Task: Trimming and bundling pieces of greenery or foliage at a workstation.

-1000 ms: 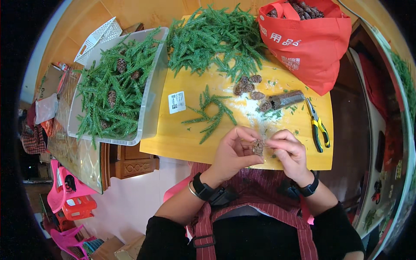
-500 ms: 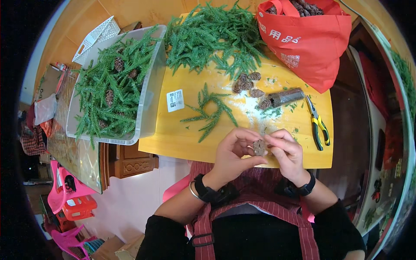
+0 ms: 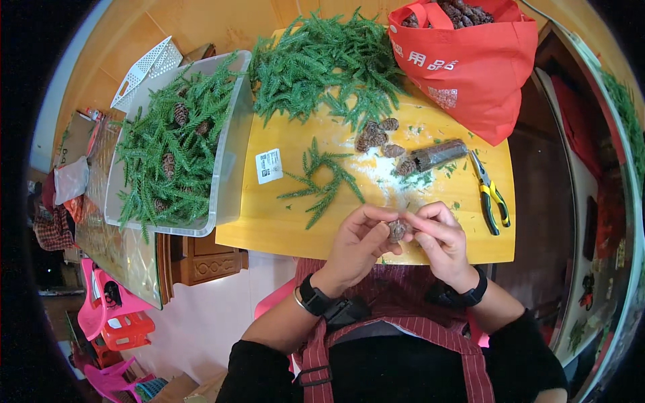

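Note:
Close to the table's near edge, a small brown pine cone point(image 3: 397, 232) sits between my two hands. My left hand point(image 3: 361, 240) grips it between thumb and fingers. From the other side, my right hand point(image 3: 440, 240) has its thumb and fingertips pinched at the cone; whether they also hold something thin, I cannot tell. A ring of green artificial pine sprigs point(image 3: 324, 178) lies flat, beyond and left of my left hand. Several loose pine cones point(image 3: 371, 136) lie past my hands, beside a dark brown cylinder point(image 3: 440, 155) and some white powder point(image 3: 388, 168).
Long-nose pliers point(image 3: 490, 195) with black-yellow handles lie at the right. A red bag point(image 3: 470, 67) of pine cones stands at the back right. Green sprigs point(image 3: 322, 67) are heaped at the back. A clear plastic bin point(image 3: 227, 154) of decorated greenery stands left, near a white label point(image 3: 269, 166).
The pine cone has turned in my fingers, and my left fingers have closed further around it. Both hands stay together at the near edge. The view has shifted slightly.

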The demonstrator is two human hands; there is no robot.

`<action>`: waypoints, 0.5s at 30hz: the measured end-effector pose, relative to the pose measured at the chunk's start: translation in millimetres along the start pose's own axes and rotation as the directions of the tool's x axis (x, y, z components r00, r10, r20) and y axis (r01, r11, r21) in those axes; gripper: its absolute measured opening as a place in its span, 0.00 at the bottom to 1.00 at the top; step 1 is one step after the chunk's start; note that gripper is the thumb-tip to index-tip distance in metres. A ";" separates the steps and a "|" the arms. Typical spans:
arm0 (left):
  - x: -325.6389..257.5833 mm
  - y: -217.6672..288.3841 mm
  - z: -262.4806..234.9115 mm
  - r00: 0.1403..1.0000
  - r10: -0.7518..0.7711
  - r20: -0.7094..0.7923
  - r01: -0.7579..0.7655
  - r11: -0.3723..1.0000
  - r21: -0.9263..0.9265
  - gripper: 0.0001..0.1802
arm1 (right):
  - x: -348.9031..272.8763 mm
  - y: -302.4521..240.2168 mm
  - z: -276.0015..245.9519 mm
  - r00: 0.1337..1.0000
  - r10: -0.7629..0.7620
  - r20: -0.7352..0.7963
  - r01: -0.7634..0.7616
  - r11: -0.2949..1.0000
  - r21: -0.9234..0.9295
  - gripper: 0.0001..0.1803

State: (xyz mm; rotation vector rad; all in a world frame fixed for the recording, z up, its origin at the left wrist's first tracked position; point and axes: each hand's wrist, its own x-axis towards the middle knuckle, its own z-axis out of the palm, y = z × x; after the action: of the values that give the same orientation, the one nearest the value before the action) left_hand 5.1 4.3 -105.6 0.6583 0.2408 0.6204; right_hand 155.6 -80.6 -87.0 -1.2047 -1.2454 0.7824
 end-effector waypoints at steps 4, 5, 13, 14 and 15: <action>0.2 1.8 2.1 1.000 -0.005 0.010 0.005 1.000 0.010 0.12 | 3.5 -0.9 -4.0 0.999 -0.039 0.028 0.040 0.999 -0.027 0.16; -0.7 2.8 2.4 1.000 -0.030 0.006 0.030 0.999 -0.010 0.11 | 3.8 -1.3 -4.4 0.999 -0.038 0.028 0.039 0.999 -0.026 0.16; 0.7 2.9 -1.8 0.991 -0.098 0.086 0.105 0.991 -0.082 0.10 | 4.7 3.1 -7.4 0.998 -0.047 -0.044 0.049 0.997 0.059 0.04; 1.0 2.4 -1.7 0.989 -0.099 0.107 0.112 0.986 -0.120 0.10 | 4.5 3.0 -7.5 0.998 -0.043 -0.046 0.046 0.997 0.061 0.04; 1.0 1.9 -1.2 0.989 -0.103 0.104 0.115 0.986 -0.120 0.10 | 4.3 2.8 -7.7 0.997 -0.057 -0.044 0.059 0.997 0.044 0.04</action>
State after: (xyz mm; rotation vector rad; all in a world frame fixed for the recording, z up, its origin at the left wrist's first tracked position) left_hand 4.5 6.7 -105.4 0.5481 0.1442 0.4923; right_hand 164.4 -77.8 -87.7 -1.1377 -1.2159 0.7346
